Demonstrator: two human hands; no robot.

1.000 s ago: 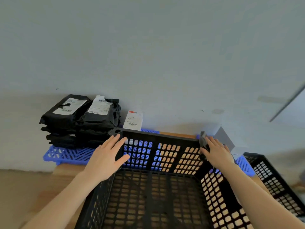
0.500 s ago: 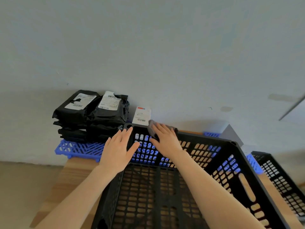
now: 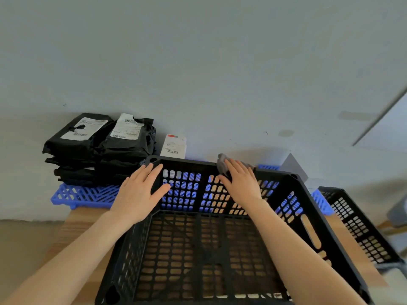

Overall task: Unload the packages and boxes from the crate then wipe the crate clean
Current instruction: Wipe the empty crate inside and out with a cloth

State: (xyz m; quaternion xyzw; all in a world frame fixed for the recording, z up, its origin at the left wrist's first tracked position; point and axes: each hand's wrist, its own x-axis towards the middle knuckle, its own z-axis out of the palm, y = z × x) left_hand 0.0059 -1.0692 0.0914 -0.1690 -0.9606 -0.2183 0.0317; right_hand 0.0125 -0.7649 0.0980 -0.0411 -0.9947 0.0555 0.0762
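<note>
A black perforated crate (image 3: pixel 312 208) stands on the wooden table with nothing inside it. My left hand (image 3: pixel 141 192) lies flat, fingers apart, on the crate's far left corner. My right hand (image 3: pixel 241 182) presses a grey cloth (image 3: pixel 222 165) against the top of the far wall, near its middle. Black mailer packages (image 3: pixel 99 148) are stacked on a blue pallet (image 3: pixel 83 194) at the back left. A small white box (image 3: pixel 174 146) leans on the wall beside them.
A second black crate (image 3: pixel 356 221) sits to the right, partly off the table edge. A grey box (image 3: pixel 293 166) stands behind the crate's far right corner. The wall runs close behind everything. The wooden table top (image 3: pixel 83 223) shows left of the crate.
My right hand with the cloth slid left along the far wall from the right corner, then back right to the middle. My left hand stayed on the left corner.
</note>
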